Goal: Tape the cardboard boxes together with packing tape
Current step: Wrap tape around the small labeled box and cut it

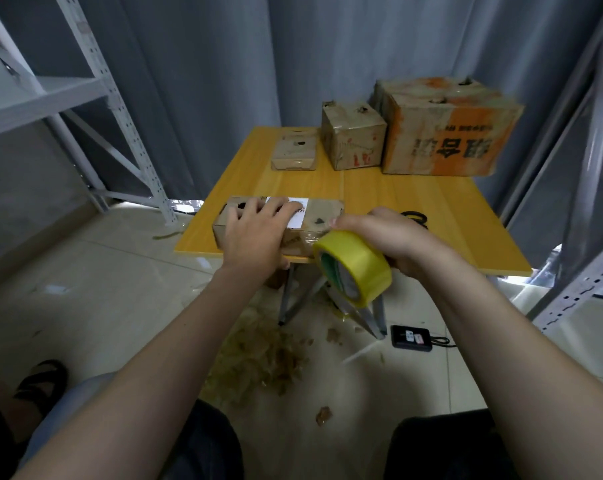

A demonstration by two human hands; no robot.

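Observation:
A flat cardboard box (324, 211) with a white label lies at the near edge of the yellow wooden table (414, 216). My left hand (255, 233) lies flat on top of the box, fingers spread, pressing it down. My right hand (393, 237) grips a roll of yellow packing tape (355, 268) just off the table's front edge, at the box's near right corner. A clear strip of tape runs from the roll onto the box's front face.
Three more cardboard boxes stand at the table's far side: a small flat one (294, 150), a cube (353, 135) and a large orange-printed one (445, 128). Black scissors (416, 216) lie behind my right hand. Tape scraps (262, 362) and a black device (412, 337) lie on the floor. Metal shelving flanks both sides.

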